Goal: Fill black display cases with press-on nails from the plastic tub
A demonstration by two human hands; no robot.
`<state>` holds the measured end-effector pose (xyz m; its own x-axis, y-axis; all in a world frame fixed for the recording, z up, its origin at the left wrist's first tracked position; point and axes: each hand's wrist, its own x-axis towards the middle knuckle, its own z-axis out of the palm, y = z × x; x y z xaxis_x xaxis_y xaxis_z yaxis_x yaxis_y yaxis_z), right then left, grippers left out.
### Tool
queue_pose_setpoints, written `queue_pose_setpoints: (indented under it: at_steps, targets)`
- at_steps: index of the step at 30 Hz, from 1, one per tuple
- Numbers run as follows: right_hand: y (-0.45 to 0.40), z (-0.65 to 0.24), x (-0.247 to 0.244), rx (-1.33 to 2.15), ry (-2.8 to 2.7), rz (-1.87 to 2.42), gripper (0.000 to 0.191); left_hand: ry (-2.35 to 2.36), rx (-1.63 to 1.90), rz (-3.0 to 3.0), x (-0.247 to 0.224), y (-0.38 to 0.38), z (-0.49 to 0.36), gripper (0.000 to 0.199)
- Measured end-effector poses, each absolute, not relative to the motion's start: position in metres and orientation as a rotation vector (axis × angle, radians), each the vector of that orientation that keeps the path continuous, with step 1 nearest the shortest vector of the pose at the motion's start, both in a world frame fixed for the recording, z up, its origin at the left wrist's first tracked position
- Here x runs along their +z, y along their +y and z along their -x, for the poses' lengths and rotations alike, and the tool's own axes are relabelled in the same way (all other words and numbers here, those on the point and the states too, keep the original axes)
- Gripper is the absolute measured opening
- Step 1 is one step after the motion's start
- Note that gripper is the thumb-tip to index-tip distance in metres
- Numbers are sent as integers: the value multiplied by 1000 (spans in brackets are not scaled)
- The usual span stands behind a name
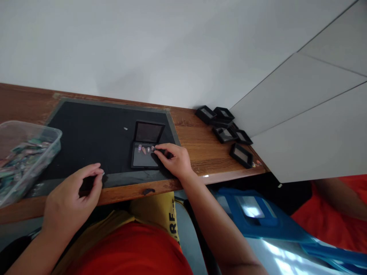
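A small black box (145, 162) lies on the dark mat with its clear-windowed lid (149, 132) raised at the back. Several pale pinkish press-on nails (143, 150) stand in a row along the top of its grey insert. At the right end of that row, my right hand (175, 159) pinches a press-on nail (153, 148) between thumb and forefinger, partly hidden by the fingertips. My left hand (76, 198) hovers over the table's front edge, thumb and fingers together. A tiny pale spot shows at its fingertips, too small to name.
A clear plastic tub (54, 143) full of small colourful packets stands at the left. One small pale piece (125, 128) lies on the black mat (94, 133). Several black boxes (225, 134) are heaped at the right by a white partition (309, 114). Beyond it sits another person in red (323, 214).
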<state>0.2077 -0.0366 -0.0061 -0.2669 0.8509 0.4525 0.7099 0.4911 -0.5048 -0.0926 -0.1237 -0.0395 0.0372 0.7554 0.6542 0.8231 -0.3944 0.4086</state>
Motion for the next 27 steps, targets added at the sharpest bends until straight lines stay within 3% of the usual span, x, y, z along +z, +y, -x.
queue_pose_setpoints:
  at_steps: [12,27]
  targets:
    - [-34,-208,-7,358,-1908,1341,14,-1521,-1240,2223,-37,-123,94,17]
    - [-33,-207,-5,345,-1988,1325,15,-1561,-1349,2493,-32,-125,101,18]
